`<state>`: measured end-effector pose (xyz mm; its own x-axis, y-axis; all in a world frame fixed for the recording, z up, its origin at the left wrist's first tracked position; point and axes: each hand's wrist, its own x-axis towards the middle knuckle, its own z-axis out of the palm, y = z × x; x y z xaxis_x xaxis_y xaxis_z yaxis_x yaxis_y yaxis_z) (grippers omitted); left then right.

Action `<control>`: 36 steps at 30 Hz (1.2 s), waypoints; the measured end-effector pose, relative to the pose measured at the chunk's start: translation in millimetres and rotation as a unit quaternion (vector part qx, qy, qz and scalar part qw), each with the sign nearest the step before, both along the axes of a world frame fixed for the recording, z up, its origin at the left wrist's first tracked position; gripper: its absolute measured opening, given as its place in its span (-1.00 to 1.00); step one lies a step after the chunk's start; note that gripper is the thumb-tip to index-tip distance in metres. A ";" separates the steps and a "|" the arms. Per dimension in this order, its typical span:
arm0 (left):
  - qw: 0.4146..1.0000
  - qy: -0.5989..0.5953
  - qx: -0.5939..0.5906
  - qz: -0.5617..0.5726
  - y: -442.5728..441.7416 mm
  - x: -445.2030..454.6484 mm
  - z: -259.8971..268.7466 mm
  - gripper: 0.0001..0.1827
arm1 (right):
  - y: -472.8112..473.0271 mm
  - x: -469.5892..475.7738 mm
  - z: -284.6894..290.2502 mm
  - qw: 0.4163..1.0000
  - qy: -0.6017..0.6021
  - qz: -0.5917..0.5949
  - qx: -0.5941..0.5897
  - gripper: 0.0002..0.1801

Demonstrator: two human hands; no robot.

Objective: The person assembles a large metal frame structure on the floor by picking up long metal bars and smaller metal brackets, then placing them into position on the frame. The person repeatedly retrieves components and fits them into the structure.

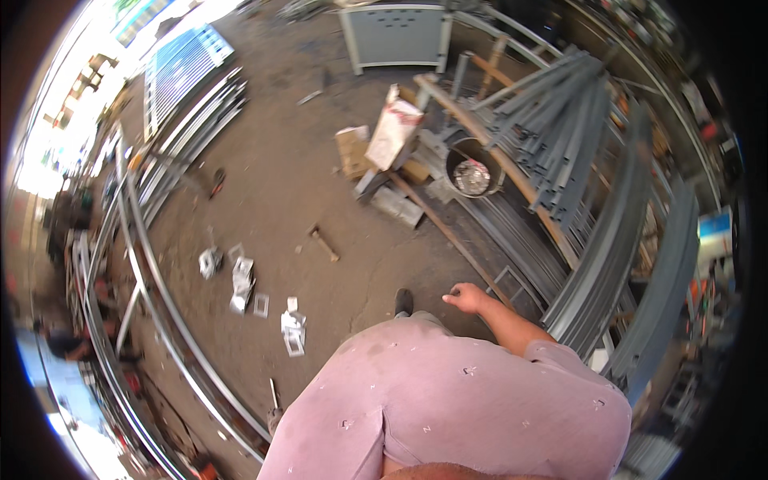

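Observation:
My right hand (463, 297) is held out over the floor at the right of my body, fingers loosely curled and a fingertip apart, with no object visible in it. At the left edge of my pink shirt, a small dark shape (274, 418) shows beside a thin pale rod (273, 393); whether it is my left hand is unclear. A hammer (324, 242) lies on the floor ahead. To its left are stacked metal plates (242, 285), a square metal frame (261, 305) and a pile of square frames and plates (293, 336).
Long metal rails (174, 312) curve along the left. Steel tubes (552, 132) and long channels (618, 240) lie on racks at right, near a bucket (474, 174) and cardboard boxes (393, 135). A grey metal cabinet (396, 36) stands ahead. A person (66, 345) is at far left.

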<state>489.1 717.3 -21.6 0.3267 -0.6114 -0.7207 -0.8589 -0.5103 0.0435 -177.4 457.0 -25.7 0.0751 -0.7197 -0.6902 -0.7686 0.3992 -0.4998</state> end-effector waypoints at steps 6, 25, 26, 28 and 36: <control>0.979 0.066 -0.035 -0.192 -277.1 -78.3 7.8 -0.21 | -25.1 -38.6 33.0 0.971 -0.062 -0.220 -0.065 -0.38; 0.728 0.389 -0.208 -0.524 -778.3 -693.4 44.6 -0.29 | 6.7 -37.7 82.5 0.799 -0.060 -0.597 -0.048 -0.45; 0.742 0.351 -0.222 -0.526 -793.0 -721.0 37.7 -0.28 | 2.9 -38.4 83.5 0.807 -0.061 -0.587 -0.035 -0.46; 0.782 0.387 -0.190 -0.450 -825.7 -767.7 16.0 -0.23 | -3.2 -42.1 82.8 0.820 -0.067 -0.569 -0.011 -0.46; 0.876 0.307 -0.219 -0.300 -942.0 -885.1 -100.3 -0.21 | -19.8 -81.3 81.1 0.775 -0.122 -0.615 -0.074 -0.53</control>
<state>-396.0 -224.6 -121.9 -0.5154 -0.8025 -0.3008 -0.7123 0.2059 0.6710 -258.7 437.2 55.4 -0.6158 -0.4198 -0.6667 0.2736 0.6796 -0.6806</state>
